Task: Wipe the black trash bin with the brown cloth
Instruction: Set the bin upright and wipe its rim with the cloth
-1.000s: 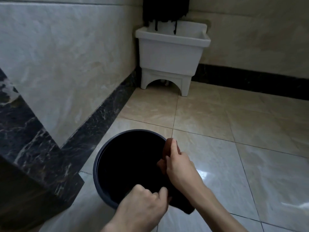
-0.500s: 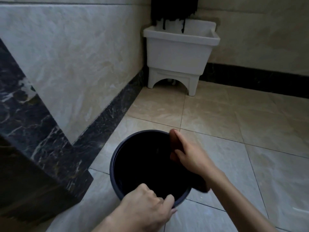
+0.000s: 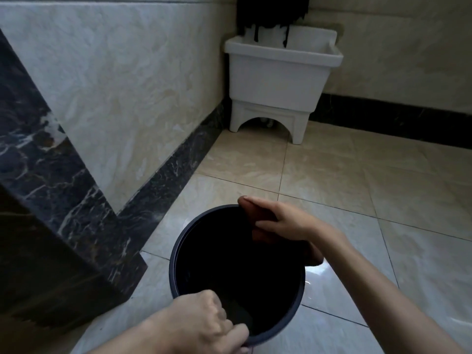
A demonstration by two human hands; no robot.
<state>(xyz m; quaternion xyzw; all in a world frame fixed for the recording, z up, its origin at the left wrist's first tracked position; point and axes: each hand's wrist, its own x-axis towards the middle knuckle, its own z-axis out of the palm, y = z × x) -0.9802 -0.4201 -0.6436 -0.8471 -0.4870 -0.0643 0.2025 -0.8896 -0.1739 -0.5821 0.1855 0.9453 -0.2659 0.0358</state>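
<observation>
The black trash bin stands open on the tiled floor, low in the middle of the head view, its dark inside showing. My left hand is closed over the bin's near rim. My right hand presses the brown cloth against the far right rim, fingers spread over the cloth, which folds over the rim. Part of the cloth hangs under my right wrist outside the bin.
A dark marble-clad wall corner juts out just left of the bin. A white floor-standing mop sink sits in the far corner with a black mop hanging over it. Glossy beige floor tiles spread to the right.
My right hand slid the cloth along the rim from the right side toward the far edge. My left hand kept its grip on the near rim. The view shifted left.
</observation>
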